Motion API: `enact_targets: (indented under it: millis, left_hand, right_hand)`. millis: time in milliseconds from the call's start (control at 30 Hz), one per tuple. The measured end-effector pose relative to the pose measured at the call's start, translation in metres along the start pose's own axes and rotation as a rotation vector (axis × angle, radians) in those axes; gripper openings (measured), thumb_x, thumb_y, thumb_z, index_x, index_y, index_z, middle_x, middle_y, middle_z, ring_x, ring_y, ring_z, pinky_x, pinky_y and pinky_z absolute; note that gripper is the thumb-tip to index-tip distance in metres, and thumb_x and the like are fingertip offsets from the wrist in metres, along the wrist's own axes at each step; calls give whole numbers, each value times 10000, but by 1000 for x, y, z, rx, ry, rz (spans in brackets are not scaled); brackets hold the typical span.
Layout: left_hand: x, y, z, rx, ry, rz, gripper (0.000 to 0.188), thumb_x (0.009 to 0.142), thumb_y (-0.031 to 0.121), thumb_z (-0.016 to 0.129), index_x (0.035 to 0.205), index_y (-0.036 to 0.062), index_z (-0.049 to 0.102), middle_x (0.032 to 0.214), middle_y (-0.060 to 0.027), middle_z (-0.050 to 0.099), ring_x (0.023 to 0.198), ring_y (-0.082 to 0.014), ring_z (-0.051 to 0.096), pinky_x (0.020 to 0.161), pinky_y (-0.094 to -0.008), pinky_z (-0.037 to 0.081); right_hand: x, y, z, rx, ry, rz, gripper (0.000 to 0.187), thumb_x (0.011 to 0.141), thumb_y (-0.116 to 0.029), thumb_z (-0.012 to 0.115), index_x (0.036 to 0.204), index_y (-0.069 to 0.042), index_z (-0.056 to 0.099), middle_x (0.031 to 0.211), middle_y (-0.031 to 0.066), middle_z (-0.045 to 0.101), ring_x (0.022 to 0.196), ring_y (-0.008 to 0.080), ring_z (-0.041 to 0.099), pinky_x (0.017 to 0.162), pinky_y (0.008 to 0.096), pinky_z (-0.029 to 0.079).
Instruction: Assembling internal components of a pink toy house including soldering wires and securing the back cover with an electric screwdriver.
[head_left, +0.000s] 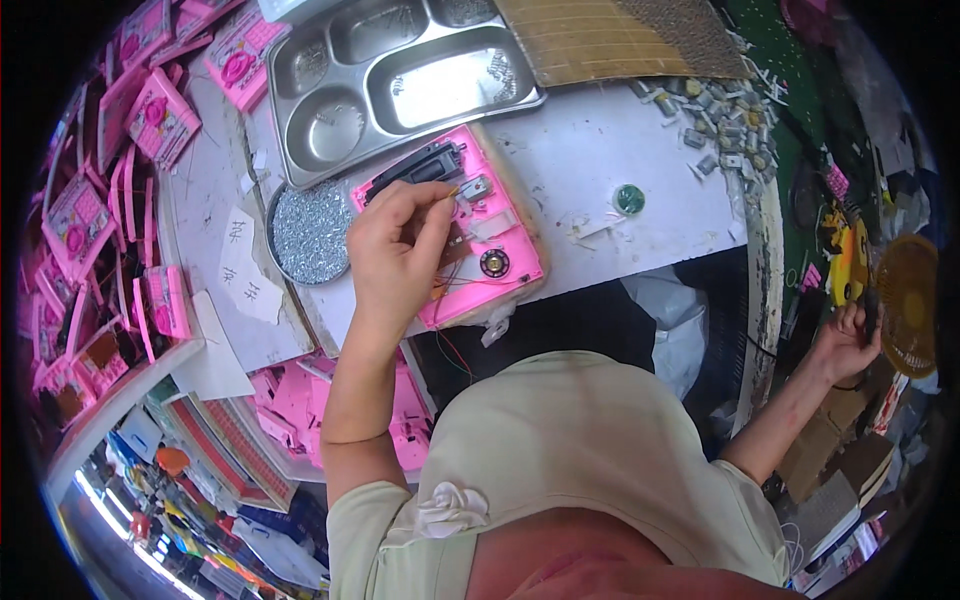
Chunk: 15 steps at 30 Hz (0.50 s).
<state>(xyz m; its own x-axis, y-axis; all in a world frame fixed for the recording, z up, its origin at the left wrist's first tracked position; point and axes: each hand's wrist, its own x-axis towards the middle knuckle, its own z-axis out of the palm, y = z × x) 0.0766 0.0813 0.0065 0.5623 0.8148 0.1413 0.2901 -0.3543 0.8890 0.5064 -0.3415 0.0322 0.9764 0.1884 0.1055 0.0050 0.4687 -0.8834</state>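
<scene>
My left hand [395,250] rests on an open pink plastic toy casing [497,225] lying on the white table. Its fingertips pinch something small near a grey part, with thin wires running underneath. Inside the casing sit a black battery box [418,165] and a small round speaker [494,263]. My right hand [845,342] is far off to the right, away from the table, touching the base of a small yellow fan [908,300]. What it grips is hard to make out.
A steel compartment tray [400,80] lies behind the casing. A round dish of small silver screws [310,232] is at its left. Pink casings [150,120] pile up at far left and below the table. Grey small parts [725,120] and cardboard [610,35] lie at back right.
</scene>
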Motion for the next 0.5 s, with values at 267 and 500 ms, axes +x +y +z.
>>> enact_targets:
  millis: [267,500]
  left_hand:
    - [6,13,18,347,54,233,106,767,44,785,840,52,709,899,-63,644,771,-192,586,723,-333,434]
    - [5,2,29,483,95,261,159,697,113,817,813,123,708,1008,-52,588,939,-271,511,812,-403,337]
  right_hand:
    - [-115,115,204,-460,-664,-14,269,800,-66,782,996,-17,606,864,64,597,754,133,554,705,246,443]
    - [-137,153,261,-432,-1129,18,319,780,-18,817,1030,-30,620,803,64,659,623,117,580,564,236,438]
